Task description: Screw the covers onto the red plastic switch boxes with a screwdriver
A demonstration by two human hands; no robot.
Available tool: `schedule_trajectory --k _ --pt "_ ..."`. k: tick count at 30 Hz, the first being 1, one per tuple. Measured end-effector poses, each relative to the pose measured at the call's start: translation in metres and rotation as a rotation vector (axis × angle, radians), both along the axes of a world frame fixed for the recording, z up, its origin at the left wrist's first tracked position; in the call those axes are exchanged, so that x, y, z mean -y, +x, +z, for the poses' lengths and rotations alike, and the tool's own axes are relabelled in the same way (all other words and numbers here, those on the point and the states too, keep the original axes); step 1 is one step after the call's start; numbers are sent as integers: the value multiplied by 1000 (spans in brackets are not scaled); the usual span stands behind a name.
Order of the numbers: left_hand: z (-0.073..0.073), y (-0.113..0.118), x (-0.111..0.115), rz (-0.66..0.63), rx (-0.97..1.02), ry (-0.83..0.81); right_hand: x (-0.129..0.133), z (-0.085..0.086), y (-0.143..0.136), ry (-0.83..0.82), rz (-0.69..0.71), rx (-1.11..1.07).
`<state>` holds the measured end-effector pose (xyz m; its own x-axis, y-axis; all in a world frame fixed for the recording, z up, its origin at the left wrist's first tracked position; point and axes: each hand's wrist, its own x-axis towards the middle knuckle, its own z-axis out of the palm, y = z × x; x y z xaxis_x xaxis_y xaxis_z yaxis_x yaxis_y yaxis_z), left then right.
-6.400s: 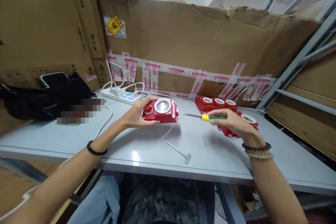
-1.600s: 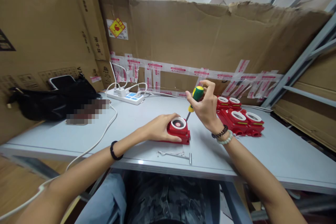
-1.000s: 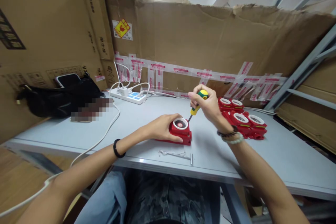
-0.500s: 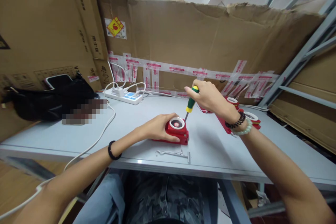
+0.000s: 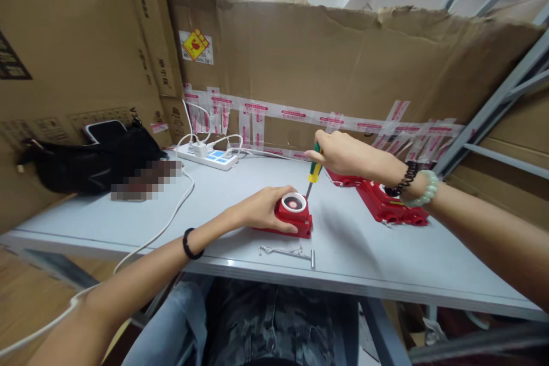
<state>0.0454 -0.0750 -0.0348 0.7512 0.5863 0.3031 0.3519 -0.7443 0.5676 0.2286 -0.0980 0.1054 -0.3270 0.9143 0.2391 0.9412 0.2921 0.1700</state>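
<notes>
My left hand (image 5: 270,210) is wrapped round a red box-shaped device (image 5: 303,230) with a white ring on top, pressing it to the grey tabletop. My right hand (image 5: 343,151) grips the green and yellow handle of a screwdriver (image 5: 314,172) from above. Its shaft slants down to the device's far right corner; the tip is hidden behind the device. In front of the device, a small metal hammer-shaped tool (image 5: 295,254) lies near the table edge with a white cord along it.
More red devices (image 5: 388,214) stand at the right, partly behind my right forearm. A white power strip (image 5: 208,155) with plugs sits at the back left, near a black bag (image 5: 94,157). A white cable (image 5: 174,214) runs across the left. Tall cardboard (image 5: 300,57) encloses the back.
My right wrist and forearm have swung to the right and up, turning the hand on the screwdriver. The view has shifted slightly. My left hand stays on the red device.
</notes>
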Motion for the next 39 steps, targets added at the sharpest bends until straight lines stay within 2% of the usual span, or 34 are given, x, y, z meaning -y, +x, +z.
schedule_trajectory --k 4,8,10,13,16,20,25,30,35,39 --pt "-1 0 0 0 -11 15 -1 6 -5 -199 27 -43" --pt "-2 -1 -1 1 -29 38 -1 5 -6 -46 -42 31" --pt "-2 -1 -1 4 -35 44 -1 2 -5 12 -24 22" --pt "-1 -1 -1 8 -35 48 -2 2 -2 -82 54 -60" --pt "-1 -1 -1 0 -29 40 -1 3 1 -168 59 -96" --pt "-2 -1 -2 -4 -19 34 -1 3 2 -61 10 -69" --pt "-1 -1 -1 -15 -17 24 -3 3 3 -170 71 -133" --pt "-1 -1 -1 -8 -21 23 -3 1 5 -84 53 -85" --pt "-2 -1 -2 -14 -18 15 -4 0 5 -171 91 -181" --pt "0 -1 -1 -10 -11 16 -3 -4 2 -60 54 -119"
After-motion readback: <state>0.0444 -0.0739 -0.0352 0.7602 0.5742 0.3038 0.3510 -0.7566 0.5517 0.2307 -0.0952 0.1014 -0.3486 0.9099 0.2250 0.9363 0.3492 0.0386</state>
